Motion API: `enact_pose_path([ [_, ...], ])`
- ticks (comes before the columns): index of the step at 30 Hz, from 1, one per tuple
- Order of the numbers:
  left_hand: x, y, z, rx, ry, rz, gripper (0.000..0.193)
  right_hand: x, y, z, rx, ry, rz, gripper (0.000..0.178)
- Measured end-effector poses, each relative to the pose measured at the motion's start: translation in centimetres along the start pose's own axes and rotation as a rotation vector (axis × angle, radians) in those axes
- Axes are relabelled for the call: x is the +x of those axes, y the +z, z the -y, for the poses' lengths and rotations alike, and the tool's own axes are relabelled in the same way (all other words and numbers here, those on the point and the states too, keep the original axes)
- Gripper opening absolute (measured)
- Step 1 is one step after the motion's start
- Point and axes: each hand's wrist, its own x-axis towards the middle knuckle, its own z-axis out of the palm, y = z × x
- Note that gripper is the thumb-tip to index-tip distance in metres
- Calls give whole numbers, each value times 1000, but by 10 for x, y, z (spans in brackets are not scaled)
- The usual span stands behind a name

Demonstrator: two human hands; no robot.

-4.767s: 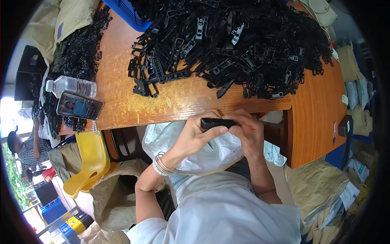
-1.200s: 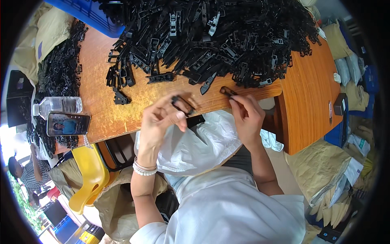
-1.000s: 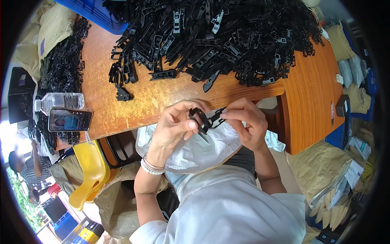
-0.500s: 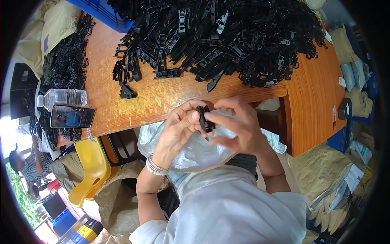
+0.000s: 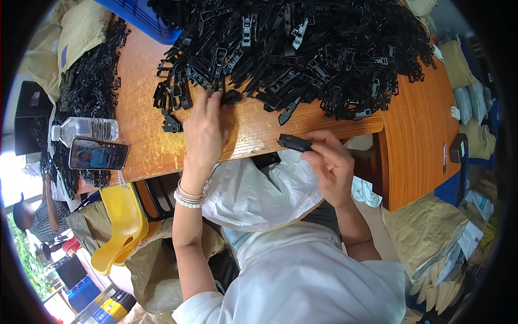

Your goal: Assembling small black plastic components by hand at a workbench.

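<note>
My right hand pinches a long black plastic part between thumb and fingers, just off the table's near edge. My left hand is over the table with its fingers bent down onto another black plastic part at the near side of the big pile. That part sticks out to the right of the fingertips, and the fingertips are partly hidden. The large pile of similar black plastic parts covers the far side of the table. A white plastic bag hangs open between the table edge and my lap.
A blue plastic bin is at the far left of the table. A clear bottle and a propped phone sit at left, beside more black parts. A yellow chair and paper sacks flank me.
My left hand has let go of the part held by both hands and moved forward and left to the pile's near edge. The part stays in my right hand, now turned sideways and farther right.
</note>
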Motion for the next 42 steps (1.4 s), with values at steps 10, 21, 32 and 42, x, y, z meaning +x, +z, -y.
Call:
enact_pose_path([
  [10,-27,-12,-43,-1261,-375,-35,31,19,19,6,537,285,-125,10],
  [21,-39,-10,-49,-1364,-527,141,31,20,18,7,471,430,-26,15],
  [32,-34,-12,-61,-1609,-673,248,20,13,23,5,83,64,-39,17],
  [42,-30,-22,-56,-1472,-438,291,16,11,32,8,386,217,-50,25],
])
